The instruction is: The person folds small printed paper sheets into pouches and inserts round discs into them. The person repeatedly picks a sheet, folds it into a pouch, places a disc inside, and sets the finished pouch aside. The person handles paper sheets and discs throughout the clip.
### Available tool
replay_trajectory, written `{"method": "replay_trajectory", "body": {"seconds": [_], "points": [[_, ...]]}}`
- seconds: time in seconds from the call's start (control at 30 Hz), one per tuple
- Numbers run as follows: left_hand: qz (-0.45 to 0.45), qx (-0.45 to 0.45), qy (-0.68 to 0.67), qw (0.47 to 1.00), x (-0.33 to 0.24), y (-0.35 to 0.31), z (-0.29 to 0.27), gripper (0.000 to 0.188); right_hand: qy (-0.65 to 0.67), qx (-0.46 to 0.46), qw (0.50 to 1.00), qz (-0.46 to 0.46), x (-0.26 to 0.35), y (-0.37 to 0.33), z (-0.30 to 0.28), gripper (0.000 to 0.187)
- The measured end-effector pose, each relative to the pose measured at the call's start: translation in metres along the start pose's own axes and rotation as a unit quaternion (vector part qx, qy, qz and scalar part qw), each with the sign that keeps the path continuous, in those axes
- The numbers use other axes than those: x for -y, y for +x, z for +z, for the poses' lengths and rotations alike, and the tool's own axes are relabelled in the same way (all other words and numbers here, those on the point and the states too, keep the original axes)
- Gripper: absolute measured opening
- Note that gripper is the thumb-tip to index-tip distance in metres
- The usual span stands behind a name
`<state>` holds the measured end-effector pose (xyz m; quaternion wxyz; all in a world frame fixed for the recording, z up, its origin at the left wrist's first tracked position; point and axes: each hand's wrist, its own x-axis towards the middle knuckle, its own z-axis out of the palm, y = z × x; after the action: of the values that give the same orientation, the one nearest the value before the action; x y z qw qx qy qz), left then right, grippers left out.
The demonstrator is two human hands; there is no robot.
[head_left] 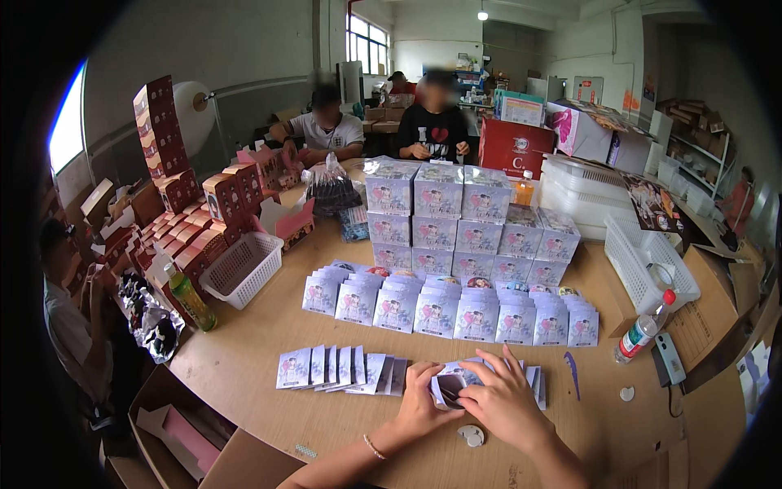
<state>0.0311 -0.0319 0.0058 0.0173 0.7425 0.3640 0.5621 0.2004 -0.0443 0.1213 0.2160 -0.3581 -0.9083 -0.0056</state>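
Packet [450,382]: mouth open, above the table [265,330], apparently unfinished. Left hand [421,399] pinches its left side; right hand [507,401] pinches at the mouth. Beside the hands, overlapping packets [334,368] lie flat, probably pending. Beyond, 8 packet groups [436,316], round discs [479,283] showing at several tops, appear done. Stacked boxes [437,200] stand behind.

Bare right hand [507,399], left hand [422,399] with beaded bracelet [374,447]

Packets [292,369] look paper, the tabletop [269,338] smooth wood.
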Motion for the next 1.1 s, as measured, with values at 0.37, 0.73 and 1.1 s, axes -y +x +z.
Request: {"method": "replay_trajectory", "body": {"seconds": [0.37, 0.73, 1.1], "points": [[-0.015, 0.022, 0.013, 1.000, -0.002, -0.001, 0.002, 0.092, -0.045, 0.052, 0.998, 0.005, -0.004, -0.001, 0.010, 0.011], [-0.066, 0.031, 0.024, 0.997, -0.007, 0.003, 0.001, 0.092, 0.058, -0.043, 0.996, 0.044, -0.003, 0.007, 0.003, 0.009], [-0.150, -0.023, -0.021, 0.988, -0.003, 0.007, 0.000, 0.097, 0.566, -0.113, 0.790, 0.209, -0.033, 0.011, -0.019, 0.011]]}}
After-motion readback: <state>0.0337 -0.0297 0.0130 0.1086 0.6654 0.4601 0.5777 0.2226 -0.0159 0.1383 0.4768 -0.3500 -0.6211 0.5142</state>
